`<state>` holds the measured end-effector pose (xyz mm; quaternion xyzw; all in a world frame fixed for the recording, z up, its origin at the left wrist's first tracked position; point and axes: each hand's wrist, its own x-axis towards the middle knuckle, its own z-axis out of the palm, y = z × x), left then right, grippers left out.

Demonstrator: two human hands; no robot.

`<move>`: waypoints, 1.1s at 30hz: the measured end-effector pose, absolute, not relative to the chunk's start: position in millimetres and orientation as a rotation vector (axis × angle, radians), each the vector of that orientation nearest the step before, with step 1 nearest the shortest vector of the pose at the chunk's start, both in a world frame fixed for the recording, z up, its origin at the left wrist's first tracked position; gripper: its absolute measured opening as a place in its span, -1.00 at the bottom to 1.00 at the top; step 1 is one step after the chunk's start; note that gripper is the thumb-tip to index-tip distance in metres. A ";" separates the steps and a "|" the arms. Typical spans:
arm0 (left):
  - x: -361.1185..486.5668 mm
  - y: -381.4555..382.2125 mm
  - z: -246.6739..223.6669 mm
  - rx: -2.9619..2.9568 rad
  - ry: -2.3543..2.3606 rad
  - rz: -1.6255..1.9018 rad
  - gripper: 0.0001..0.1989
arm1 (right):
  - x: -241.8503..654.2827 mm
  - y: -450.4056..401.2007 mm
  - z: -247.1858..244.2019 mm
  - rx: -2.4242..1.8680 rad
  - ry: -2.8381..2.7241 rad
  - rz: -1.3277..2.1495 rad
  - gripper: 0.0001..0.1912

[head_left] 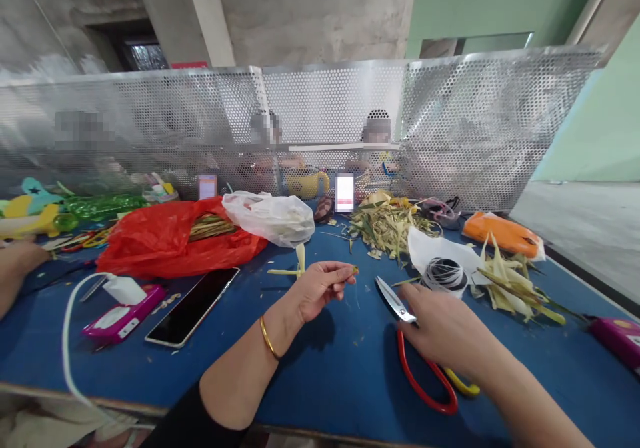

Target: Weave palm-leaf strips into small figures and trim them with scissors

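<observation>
My left hand [325, 288], with a gold bangle on the wrist, pinches a small greenish-brown piece [355, 270] between thumb and forefinger above the blue table. To its right, my right hand [435, 325] lies over red-handled scissors [397, 301]; its fingers are slightly blurred and partly hidden, so I cannot tell whether they grip them. The scissor blades point up and left. A pale leaf strip piece [300, 261] stands just behind my left hand. Beyond my right hand is a coil of thin wire [444, 273] beside white paper [425, 248].
Left on the blue table [330, 395] are a black phone [195, 307], a purple power strip [123, 318] and a red bag [150, 238]. Leaf scraps [390, 225] and an orange packet [503, 235] lie farther back, before a perforated metal screen [335, 101]. Another person's hand [23, 261] is far left.
</observation>
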<state>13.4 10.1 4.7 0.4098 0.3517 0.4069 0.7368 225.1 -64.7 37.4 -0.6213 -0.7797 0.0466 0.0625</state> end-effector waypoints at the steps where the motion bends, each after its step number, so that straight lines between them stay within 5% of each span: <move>1: 13.5 10.4 4.1 0.894 0.765 0.909 -0.68 | 228.4 -73.6 34.9 -1.979 -2.389 0.086 -0.79; 10: 14.1 8.9 6.1 0.892 0.706 0.986 -0.69 | 235.1 -92.0 3.7 -2.139 -2.430 0.038 -0.44; 14: 13.5 10.3 5.8 0.876 0.690 0.990 -0.69 | 245.7 -92.5 -2.3 -2.179 -2.235 0.177 -0.45; 22: 15.5 8.4 6.5 0.852 0.691 0.996 -0.71 | 252.7 -96.5 -4.2 -1.457 -1.814 0.757 -0.38; 33: 16.7 7.1 9.0 0.862 0.685 1.015 -0.69 | 220.5 -93.9 2.2 -1.521 -1.777 0.754 0.00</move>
